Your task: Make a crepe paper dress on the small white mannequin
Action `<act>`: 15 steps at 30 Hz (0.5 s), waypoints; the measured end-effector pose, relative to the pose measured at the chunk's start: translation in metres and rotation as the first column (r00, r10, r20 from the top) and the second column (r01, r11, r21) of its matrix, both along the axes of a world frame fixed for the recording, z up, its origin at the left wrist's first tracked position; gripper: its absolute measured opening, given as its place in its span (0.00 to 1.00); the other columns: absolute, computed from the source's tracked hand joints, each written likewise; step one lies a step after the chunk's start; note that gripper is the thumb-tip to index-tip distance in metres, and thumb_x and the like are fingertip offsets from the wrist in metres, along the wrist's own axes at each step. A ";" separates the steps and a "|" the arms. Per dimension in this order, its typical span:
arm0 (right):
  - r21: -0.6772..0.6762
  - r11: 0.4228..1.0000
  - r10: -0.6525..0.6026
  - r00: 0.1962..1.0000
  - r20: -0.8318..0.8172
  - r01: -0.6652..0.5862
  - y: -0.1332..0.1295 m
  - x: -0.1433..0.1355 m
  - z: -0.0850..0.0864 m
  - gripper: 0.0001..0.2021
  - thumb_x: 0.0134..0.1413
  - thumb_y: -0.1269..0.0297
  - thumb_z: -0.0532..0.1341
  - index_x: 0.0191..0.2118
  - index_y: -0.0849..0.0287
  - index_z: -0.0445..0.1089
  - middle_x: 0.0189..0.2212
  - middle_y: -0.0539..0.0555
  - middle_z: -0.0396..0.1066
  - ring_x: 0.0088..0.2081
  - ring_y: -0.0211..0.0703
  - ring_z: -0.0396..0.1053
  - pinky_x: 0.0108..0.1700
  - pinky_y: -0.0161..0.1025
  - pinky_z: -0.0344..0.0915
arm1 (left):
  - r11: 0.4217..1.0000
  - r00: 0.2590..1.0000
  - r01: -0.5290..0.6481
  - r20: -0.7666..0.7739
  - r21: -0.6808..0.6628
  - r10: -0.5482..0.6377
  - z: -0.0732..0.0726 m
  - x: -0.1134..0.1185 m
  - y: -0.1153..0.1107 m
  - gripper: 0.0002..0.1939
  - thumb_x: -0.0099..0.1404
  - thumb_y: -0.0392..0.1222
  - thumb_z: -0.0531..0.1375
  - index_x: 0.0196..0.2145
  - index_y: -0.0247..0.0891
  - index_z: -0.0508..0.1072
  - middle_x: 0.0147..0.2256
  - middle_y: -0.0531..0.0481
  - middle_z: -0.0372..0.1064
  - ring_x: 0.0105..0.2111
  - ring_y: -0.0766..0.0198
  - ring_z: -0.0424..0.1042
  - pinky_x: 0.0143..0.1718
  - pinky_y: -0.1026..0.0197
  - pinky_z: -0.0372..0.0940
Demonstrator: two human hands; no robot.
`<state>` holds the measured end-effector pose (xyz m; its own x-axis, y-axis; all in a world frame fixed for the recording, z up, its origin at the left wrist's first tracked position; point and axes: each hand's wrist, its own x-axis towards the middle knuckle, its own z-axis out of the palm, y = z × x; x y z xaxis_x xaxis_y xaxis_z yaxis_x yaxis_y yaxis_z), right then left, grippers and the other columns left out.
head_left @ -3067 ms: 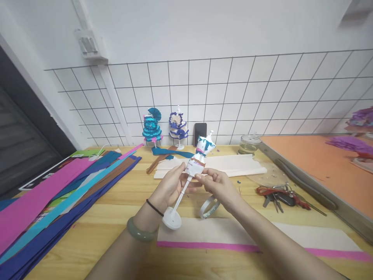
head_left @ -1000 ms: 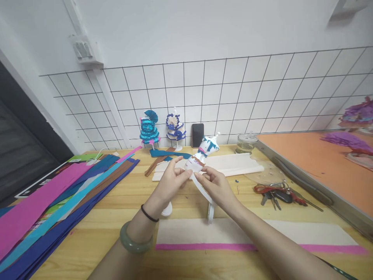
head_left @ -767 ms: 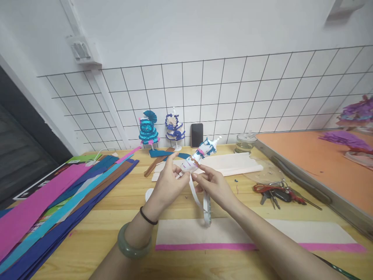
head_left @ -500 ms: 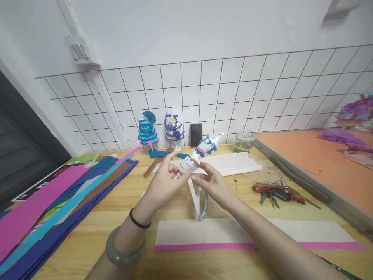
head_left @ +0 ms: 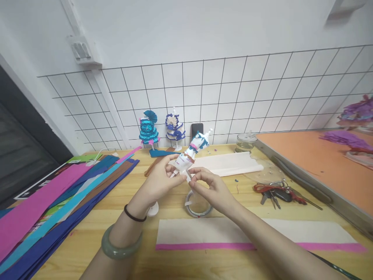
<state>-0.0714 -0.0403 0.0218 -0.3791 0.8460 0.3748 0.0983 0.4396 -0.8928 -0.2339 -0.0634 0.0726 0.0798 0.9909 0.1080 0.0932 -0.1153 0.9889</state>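
Note:
My left hand [head_left: 160,179] is closed round the lower end of a small white paper-wrapped form [head_left: 189,153] with blue, pink and brown trim, tilted up to the right. Between the thumb and fingers of my right hand [head_left: 210,186] is a short white tape strip [head_left: 188,175], its upper end against the form's base. Below my hands a tape roll [head_left: 199,215] lies on the wooden table. Closer to me is a long cream paper strip [head_left: 204,231] with a pink edge, partly under my right forearm.
Coloured paper strips [head_left: 61,186] cover the left side. Two decorated paper trees [head_left: 148,128] [head_left: 175,130], a phone [head_left: 197,129] and a glass jar [head_left: 245,142] stand at the back. White paper [head_left: 233,164], keys [head_left: 279,192] and an orange board [head_left: 314,163] are to the right.
The form has shifted slightly left in my left hand. The long tape loop that hung down to the roll is gone; a short strip is now in my right hand, and the roll lies flat.

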 end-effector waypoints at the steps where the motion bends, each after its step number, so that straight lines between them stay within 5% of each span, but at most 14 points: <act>1: -0.015 1.000 0.011 1.000 0.004 -0.011 0.000 0.001 0.001 0.08 0.50 0.62 0.59 0.24 0.57 0.68 0.43 0.55 0.67 0.48 0.47 0.64 0.51 0.44 0.56 | 1.000 1.000 -0.006 -0.006 -0.010 0.006 0.000 -0.002 0.001 0.31 0.48 0.36 0.64 0.51 0.37 0.63 0.40 0.43 0.72 0.39 0.59 0.71 0.37 0.61 0.64; 7: -0.058 0.997 0.057 0.998 -0.005 -0.058 0.000 0.002 0.005 0.08 0.49 0.66 0.58 0.22 0.57 0.65 0.41 0.56 0.69 0.46 0.46 0.65 0.49 0.43 0.58 | 0.995 0.996 -0.088 0.012 -0.049 0.088 -0.006 -0.009 0.007 0.36 0.45 0.37 0.67 0.53 0.36 0.64 0.34 0.44 0.74 0.33 0.60 0.72 0.33 0.61 0.64; 15: -0.065 0.997 0.040 0.999 0.015 -0.039 0.000 0.001 0.002 0.08 0.49 0.69 0.58 0.21 0.58 0.65 0.42 0.57 0.70 0.50 0.48 0.64 0.49 0.42 0.57 | 0.990 0.989 -0.139 0.050 -0.032 0.141 -0.016 -0.010 0.012 0.37 0.43 0.38 0.69 0.53 0.37 0.64 0.31 0.46 0.75 0.37 0.55 0.72 0.39 0.56 0.65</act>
